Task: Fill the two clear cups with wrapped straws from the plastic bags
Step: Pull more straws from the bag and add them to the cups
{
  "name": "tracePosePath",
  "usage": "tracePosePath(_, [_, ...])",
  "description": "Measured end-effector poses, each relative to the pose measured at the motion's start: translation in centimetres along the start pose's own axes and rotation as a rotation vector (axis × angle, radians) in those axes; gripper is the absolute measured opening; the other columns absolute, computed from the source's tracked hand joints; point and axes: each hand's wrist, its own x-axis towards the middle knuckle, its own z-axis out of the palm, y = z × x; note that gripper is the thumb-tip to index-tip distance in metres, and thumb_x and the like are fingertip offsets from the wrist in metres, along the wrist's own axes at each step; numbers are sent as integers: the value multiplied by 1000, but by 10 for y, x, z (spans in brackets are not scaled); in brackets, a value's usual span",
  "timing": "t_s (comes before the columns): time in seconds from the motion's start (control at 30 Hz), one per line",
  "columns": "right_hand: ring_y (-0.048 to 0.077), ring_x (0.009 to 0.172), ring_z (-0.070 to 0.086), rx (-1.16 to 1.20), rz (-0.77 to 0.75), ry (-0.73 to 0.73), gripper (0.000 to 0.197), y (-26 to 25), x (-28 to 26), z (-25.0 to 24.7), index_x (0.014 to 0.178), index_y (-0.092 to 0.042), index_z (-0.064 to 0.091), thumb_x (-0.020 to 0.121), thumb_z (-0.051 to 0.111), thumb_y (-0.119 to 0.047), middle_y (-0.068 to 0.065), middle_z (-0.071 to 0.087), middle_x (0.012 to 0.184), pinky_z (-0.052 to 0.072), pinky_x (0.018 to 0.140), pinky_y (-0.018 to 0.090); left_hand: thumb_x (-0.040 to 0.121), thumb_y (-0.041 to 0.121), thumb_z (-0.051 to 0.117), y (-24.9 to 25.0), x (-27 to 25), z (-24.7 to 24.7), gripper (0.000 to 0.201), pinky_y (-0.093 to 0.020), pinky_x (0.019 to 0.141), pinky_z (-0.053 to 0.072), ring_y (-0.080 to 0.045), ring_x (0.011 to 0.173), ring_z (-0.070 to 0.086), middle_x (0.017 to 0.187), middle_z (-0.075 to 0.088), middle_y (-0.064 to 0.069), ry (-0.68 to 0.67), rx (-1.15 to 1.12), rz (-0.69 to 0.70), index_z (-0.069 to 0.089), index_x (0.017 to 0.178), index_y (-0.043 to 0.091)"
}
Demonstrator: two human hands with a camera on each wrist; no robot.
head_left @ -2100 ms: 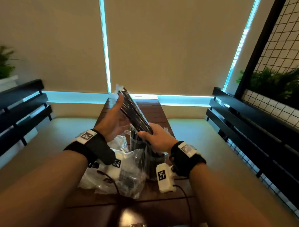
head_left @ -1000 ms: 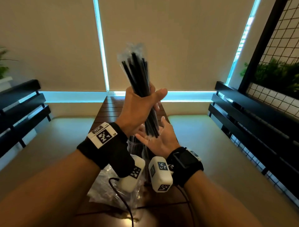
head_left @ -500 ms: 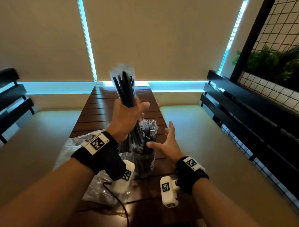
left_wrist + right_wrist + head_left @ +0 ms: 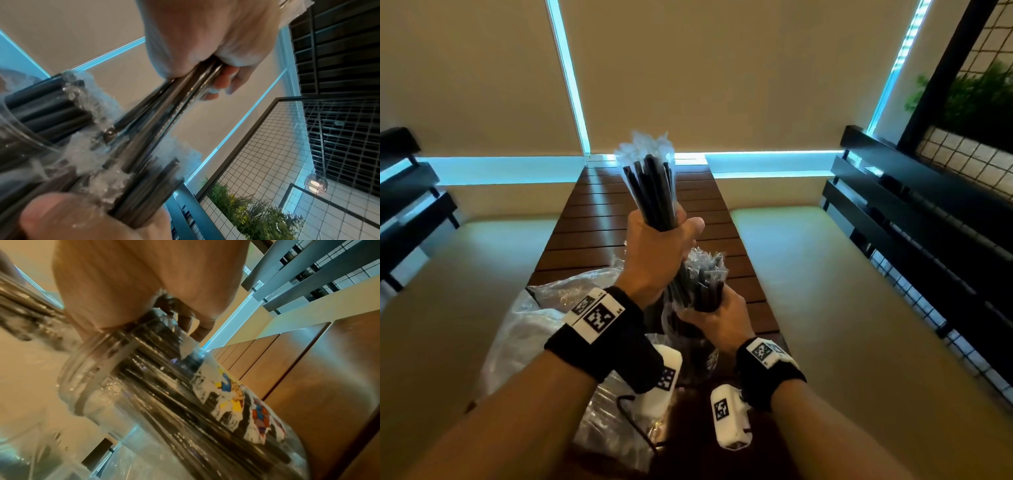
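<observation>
We look down along two bare forearms, each with a black wrist strap, over a narrow slatted wooden table [image 4: 599,219] that runs away from us between two pale cushioned benches.

The left hand [image 4: 654,250] is raised above the table, its fingers and thumb curled tightly round the middle of a bundle of wrapped straws [image 4: 652,186]. The straws are black, each in a clear sleeve, and the bundle stands almost upright, its crinkled wrapper tips fanning out above the fist. In the left wrist view the lower ends of that bundle slant down toward the mouth of a cup.

The right hand [image 4: 717,318] sits lower and nearer to us, its fingers wrapped round the straws in the cup [image 4: 705,281], just above the rim. In the right wrist view the clear cup [image 4: 185,402] stands on the table, packed with black straws and bearing a colourful printed label on its wall. The rim of a second clear cup [image 4: 24,136] shows just beside it (we cannot tell how full that one is).

Crumpled plastic bags [image 4: 541,315] lie on the table to the left, partly under the left forearm. Dark slatted bench backs line both sides, and green plants sit behind a wire grid at the far right.
</observation>
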Motion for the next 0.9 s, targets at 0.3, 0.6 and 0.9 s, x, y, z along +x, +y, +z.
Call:
tracePosePath(0.3, [-3,89,68,41,45,-47,38,-1,2,-6,108,-17,70,73,83,-8,-7,74,101,54,73,13,81,-8,68,-19,1,-2,41,-29,50,43,-17,41,42,47,42,2,58,-85,-85,42,58,12])
tracePosePath(0.6, [9,93,67,-90,40,17,25,-4,-2,2,107,-16,69,82,75,-17,-3,73,99,52,80,21,79,-10,65,-34,-7,3,37,-26,47,43,-17,40,39,50,37,-8,245,-113,-160,43,59,12])
tracePosePath(0.9, [14,95,65,-65,127,-59,28,-9,-2,-2,103,-25,64,80,66,-9,-2,71,100,51,78,18,76,-5,64,-58,-10,-2,32,-28,49,44,-17,49,47,55,46,-3,316,-73,-207,49,60,17])
